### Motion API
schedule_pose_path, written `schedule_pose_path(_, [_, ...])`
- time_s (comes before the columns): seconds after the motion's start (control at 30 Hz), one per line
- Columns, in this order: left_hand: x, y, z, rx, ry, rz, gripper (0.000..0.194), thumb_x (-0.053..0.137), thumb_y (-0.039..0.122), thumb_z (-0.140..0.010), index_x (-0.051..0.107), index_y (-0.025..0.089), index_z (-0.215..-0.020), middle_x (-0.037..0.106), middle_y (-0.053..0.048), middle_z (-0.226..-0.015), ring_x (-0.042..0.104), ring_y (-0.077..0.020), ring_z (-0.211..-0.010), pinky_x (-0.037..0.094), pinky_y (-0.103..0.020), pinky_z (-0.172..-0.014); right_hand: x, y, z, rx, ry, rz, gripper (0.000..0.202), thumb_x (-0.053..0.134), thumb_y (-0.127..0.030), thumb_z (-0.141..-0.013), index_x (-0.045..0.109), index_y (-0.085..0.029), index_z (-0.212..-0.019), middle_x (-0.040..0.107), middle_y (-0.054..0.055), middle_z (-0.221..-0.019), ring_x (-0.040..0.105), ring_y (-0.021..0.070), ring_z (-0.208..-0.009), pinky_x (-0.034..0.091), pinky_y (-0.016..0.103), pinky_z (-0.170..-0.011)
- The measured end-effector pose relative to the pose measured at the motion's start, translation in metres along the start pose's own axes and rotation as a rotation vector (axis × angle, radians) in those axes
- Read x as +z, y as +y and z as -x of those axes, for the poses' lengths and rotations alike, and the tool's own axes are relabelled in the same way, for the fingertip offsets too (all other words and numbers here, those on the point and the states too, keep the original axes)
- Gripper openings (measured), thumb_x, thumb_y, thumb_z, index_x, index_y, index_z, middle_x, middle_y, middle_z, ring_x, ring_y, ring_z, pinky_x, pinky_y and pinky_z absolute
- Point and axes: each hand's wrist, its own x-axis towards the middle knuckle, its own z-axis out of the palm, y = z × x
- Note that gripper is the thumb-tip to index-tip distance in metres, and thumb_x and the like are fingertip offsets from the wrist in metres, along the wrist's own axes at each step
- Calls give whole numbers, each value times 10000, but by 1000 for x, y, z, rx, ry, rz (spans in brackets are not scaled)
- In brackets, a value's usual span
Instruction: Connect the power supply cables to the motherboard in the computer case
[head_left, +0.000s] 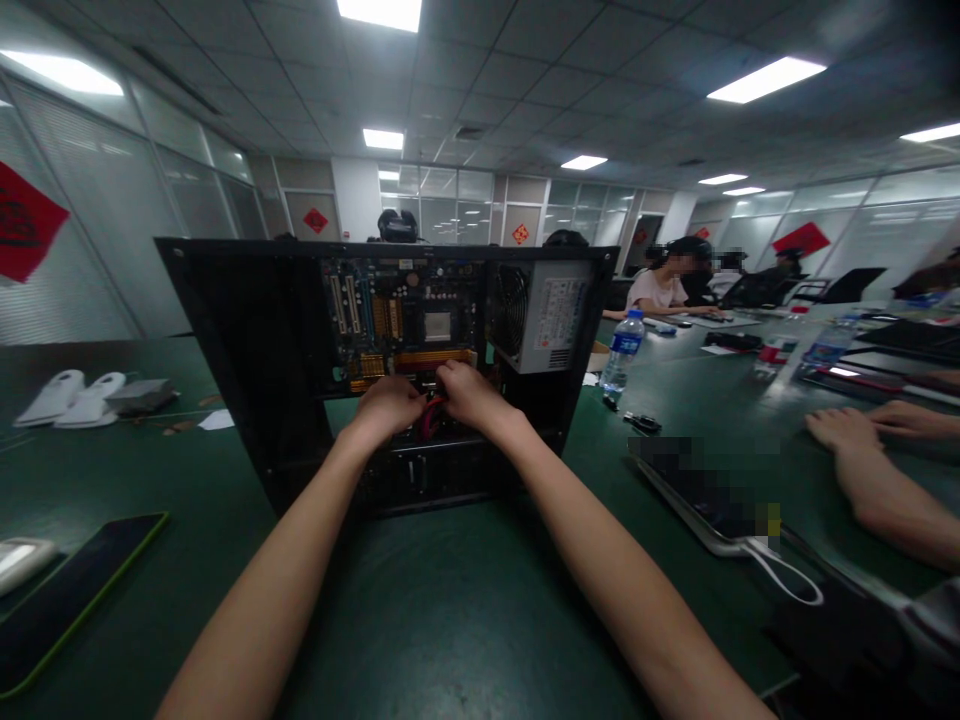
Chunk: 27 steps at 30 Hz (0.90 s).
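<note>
A glossy dark-green counter (pixel 450 610) spreads across the room. At its left lie a dark rectangular mat with a lime-green edge (pixel 82 600), a rounded whitish object cut by the frame (pixel 24 562), two white curved objects (pixel 64 398) and, beside them, a small grey box (pixel 142 396). To the right, a clear plastic bottle with a blue cap and label (pixel 624 350) stands upright near a short black cable (pixel 643 423); nearer lies a slim dark-topped device, partly obscured (pixel 675 485), with a white looped cord (pixel 795 590). Beyond sits a person in a pale pink top (pixel 656 290), under rectangular white ceiling lights (pixel 769 80).
</note>
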Motion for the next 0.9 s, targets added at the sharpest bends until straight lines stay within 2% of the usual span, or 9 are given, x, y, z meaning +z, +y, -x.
schedule_pose_path(0.23, [7,-13,-4,43,-25,126,405,567,427,-885,725,181,-604,645,-60,-595,601,-202,-622,325,-293,-577,-5,-5,1,-24,25,22,218,552,-88,-867,647,-101,-1063,655,148,-1132,582,263,-1100,461,330,-901])
schedule_pose_path(0.37, [10,-14,-3,41,11,147,437,537,430,-907,667,186,-569,597,-37,-566,561,-179,-590,286,-292,-565,-6,-7,1,22,-24,20,222,548,-109,-888,647,-117,-1086,650,140,-1156,625,258,-1069,480,316,-859])
schedule_pose_path(0.63, [10,-11,-1,31,31,118,417,522,381,-924,666,191,-581,627,-52,-583,565,-184,-591,305,-293,-581,-6,-7,1,19,-56,45,265,565,-125,-909,609,-119,-1170,627,151,-1223,641,281,-1115,504,345,-912])
schedule_pose_path(0.9, [15,-17,-4,48,48,96,407,509,404,-918,721,191,-643,708,-80,-683,620,-206,-650,322,-296,-585,-10,-12,3,-2,-71,114,251,467,-133,-973,598,-124,-1186,603,179,-1255,673,278,-1079,537,356,-880])
